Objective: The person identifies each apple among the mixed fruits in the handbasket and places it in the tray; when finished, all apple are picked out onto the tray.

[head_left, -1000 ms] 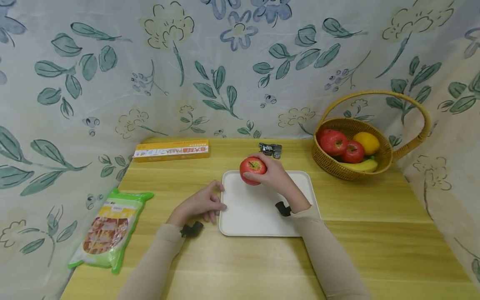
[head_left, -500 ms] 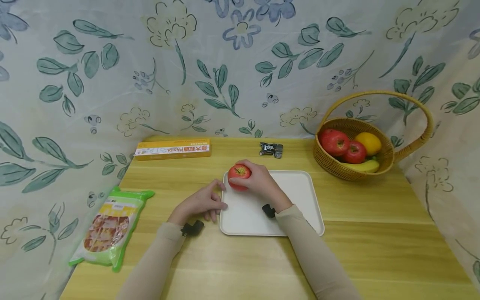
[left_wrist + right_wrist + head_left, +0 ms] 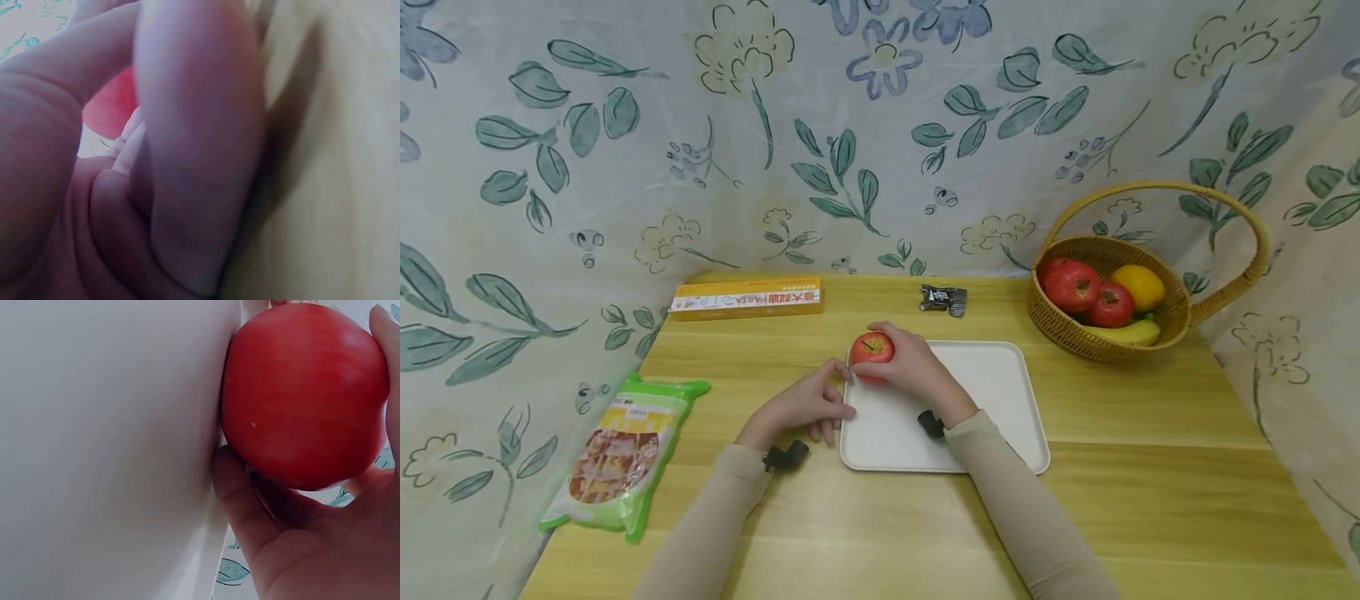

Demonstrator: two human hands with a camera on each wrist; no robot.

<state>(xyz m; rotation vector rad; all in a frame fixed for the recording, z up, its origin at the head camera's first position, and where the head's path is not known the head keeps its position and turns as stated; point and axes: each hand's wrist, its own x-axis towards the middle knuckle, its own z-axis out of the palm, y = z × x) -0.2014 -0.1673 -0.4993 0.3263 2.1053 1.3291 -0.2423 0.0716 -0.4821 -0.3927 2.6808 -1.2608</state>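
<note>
A red apple (image 3: pixel 872 354) is at the far left corner of a white rectangular tray (image 3: pixel 992 400). My right hand (image 3: pixel 910 362) grips it from the right, thumb on the near side and fingers behind. In the right wrist view the apple (image 3: pixel 306 394) sits right against the tray's surface (image 3: pixel 112 450), with fingertips close to that surface. My left hand (image 3: pixel 805 404) rests on the table by the tray's left rim, its fingers loosely bent and the index finger and thumb at the rim. Part of the apple (image 3: pixel 115 106) shows between its fingers in the left wrist view.
A wicker basket (image 3: pixel 1052 325) with apples, a yellow fruit and a banana stands at the back right. Behind the tray lies a small black packet (image 3: pixel 943 299). A pasta box (image 3: pixel 745 300) lies at the back left, a green-edged food bag (image 3: pixel 617 458) at left.
My right hand has carried the apple left and slightly nearer, from over the tray's far middle to its far left corner. My left hand has stayed at the rim.
</note>
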